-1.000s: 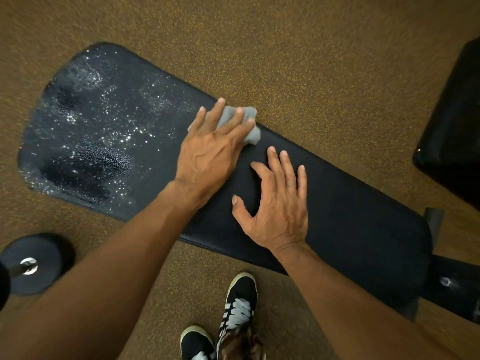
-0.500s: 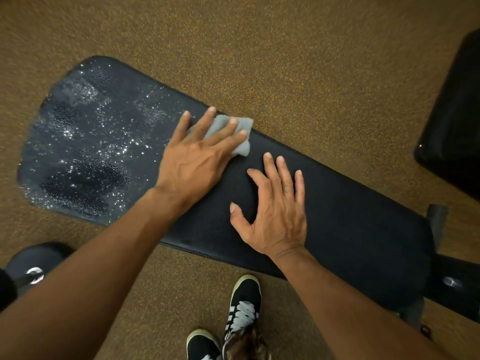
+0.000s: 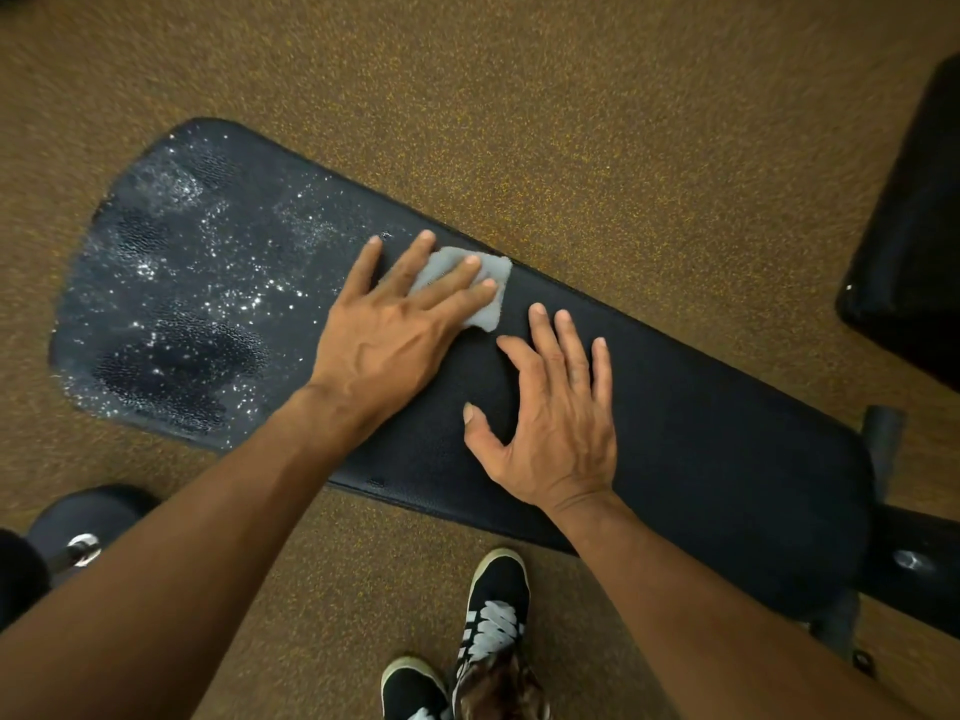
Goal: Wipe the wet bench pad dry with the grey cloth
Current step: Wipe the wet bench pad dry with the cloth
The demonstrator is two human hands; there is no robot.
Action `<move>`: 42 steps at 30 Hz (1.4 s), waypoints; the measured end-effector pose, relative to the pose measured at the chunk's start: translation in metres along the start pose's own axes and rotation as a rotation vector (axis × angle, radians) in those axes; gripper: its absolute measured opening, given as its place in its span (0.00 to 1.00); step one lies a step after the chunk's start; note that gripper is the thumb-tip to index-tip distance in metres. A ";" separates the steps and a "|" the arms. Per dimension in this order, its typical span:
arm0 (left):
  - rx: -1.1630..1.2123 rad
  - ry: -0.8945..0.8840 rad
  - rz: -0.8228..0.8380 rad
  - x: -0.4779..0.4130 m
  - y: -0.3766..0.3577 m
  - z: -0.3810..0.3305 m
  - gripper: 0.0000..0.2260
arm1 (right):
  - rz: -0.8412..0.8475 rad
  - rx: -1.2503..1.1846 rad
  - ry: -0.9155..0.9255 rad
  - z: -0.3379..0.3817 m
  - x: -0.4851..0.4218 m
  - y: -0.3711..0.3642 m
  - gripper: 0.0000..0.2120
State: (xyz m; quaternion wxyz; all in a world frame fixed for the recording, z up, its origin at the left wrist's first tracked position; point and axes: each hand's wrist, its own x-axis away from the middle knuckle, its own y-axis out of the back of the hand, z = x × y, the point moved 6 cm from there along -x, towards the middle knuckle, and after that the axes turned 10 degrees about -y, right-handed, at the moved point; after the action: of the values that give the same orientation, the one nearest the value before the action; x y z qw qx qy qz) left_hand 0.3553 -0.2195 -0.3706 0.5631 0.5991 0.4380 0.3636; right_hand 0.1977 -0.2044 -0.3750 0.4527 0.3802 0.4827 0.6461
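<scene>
- Since a second ago the left hand (image 3: 387, 335) and the grey cloth (image 3: 488, 309) have slid a little to the left along the pad, toward the wet part. Over the last half second they have hardly moved. The right hand (image 3: 556, 423) has stayed where it was.
- The black bench pad (image 3: 701, 407) runs slantwise from far left to near right over a brown speckled floor (image 3: 571, 122). Its wide left end glitters with water droplets (image 3: 197, 283); the right half looks matt and dry.
- The cloth lies on the pad at its far edge, about mid-length, just right of the droplets. The left hand presses it flat with straight, spread fingers, not curled round it.
- The right hand rests palm down on the dry pad just beside the cloth, fingers straight and slightly fanned, holding nothing.
- At the near left stands a black dumbbell (image 3: 83, 532) with a shiny handle, cut off by the frame edge.
- At the near edge, below the pad, are two black shoes (image 3: 493, 605) with white laces, the nearer one partly out of frame.
- At the right, dark bench frame parts (image 3: 914, 563) join the pad's end.
- A black padded object (image 3: 914, 241) at the far right is cropped; what it is cannot be told.
- The left hand hides most of the cloth.
</scene>
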 end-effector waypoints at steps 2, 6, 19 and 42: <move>-0.022 0.073 0.013 -0.006 0.000 0.007 0.19 | 0.006 -0.001 0.001 0.000 0.000 -0.001 0.33; 0.102 0.233 -0.013 -0.044 -0.006 -0.006 0.18 | 0.007 0.006 -0.010 -0.001 0.000 -0.001 0.33; 0.086 0.201 0.026 -0.045 -0.004 0.020 0.19 | 0.016 0.014 -0.014 0.000 0.000 -0.002 0.32; 0.782 0.437 -0.283 -0.035 0.032 0.033 0.18 | 0.008 0.029 -0.007 0.000 0.000 -0.001 0.32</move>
State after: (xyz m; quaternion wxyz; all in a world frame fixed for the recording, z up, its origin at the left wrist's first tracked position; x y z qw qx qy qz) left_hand 0.3774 -0.2629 -0.3403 0.2336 0.6099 0.7280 0.2086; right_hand 0.1980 -0.2041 -0.3760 0.4463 0.3907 0.4889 0.6397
